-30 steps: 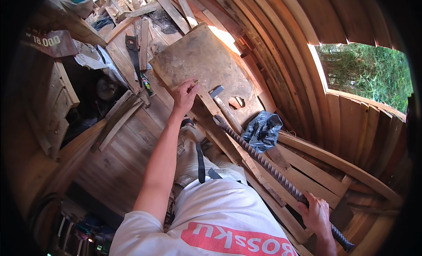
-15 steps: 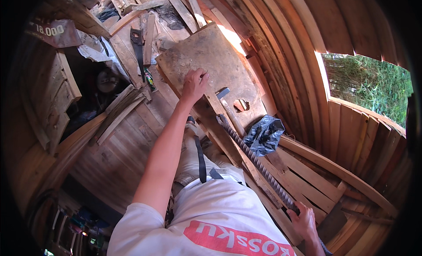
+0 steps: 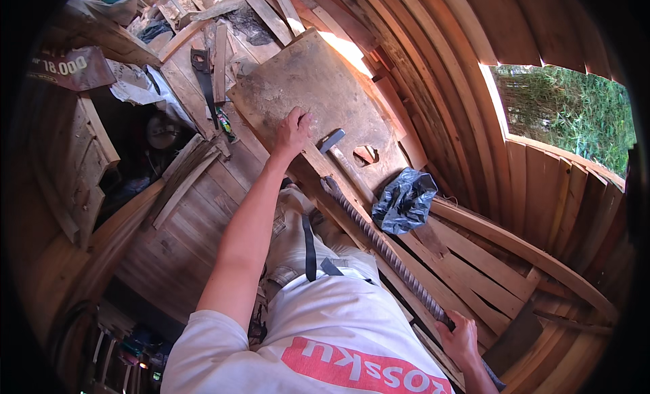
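Right grip (image 3: 462, 338) clasps ribbed bar (image 3: 386, 247); left grip (image 3: 294, 132) unclear; hammer (image 3: 351, 170) and black bag (image 3: 405, 202) lie alongside.

To the right of the left fingers (image 3: 305, 121), a brown plank wall (image 3: 467, 116) runs to a bright window (image 3: 542, 116) filled with green foliage (image 3: 589, 116), well beyond the right fingers (image 3: 460, 321). Left of both sets of fingers, a shaded plank floor (image 3: 196, 252) stretches to a dark recess (image 3: 142, 150). Farther out past the left fingers, loose boards (image 3: 184, 43) lie about, and strong daylight (image 3: 344, 49) shows near the wall.
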Available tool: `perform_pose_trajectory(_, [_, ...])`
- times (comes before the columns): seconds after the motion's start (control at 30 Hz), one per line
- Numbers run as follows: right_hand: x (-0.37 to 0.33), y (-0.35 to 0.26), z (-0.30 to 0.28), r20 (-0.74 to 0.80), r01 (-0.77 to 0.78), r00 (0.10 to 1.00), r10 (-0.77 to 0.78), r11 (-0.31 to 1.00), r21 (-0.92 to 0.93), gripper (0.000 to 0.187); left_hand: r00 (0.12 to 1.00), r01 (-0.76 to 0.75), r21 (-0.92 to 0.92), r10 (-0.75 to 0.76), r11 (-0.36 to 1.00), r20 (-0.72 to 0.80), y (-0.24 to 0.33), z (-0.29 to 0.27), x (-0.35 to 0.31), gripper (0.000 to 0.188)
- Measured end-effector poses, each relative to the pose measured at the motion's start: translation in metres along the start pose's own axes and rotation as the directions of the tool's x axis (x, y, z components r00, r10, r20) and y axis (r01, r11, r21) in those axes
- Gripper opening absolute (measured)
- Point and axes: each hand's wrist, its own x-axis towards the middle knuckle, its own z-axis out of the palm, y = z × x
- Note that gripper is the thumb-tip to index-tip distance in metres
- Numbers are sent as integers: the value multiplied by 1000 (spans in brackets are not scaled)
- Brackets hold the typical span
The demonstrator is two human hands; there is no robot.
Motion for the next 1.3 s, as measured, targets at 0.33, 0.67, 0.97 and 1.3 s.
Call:
perform_pose_trajectory(0.33, [4, 33, 40, -74, 46, 996, -44, 999, 25, 35, 999, 34, 6, -34, 999, -25, 10, 5, -2, 17])
perform_pose_trajectory(0.67, [40, 68, 125, -92, 197, 979, -184, 967, 163, 38, 984, 59, 63, -48, 996, -170, -27, -25, -8, 19])
perform_pose_trajectory(0.97, [24, 78, 62, -55, 140, 989, -140, 990, -15, 32, 989, 49, -7, -50, 999, -138, -15, -8, -25, 25])
perform_pose_trajectory(1.3, [-4, 16, -8, -72, 79, 993, -98, 970, -230, 31, 980, 26, -171, -60, 985, -192, 7, 2, -22, 29])
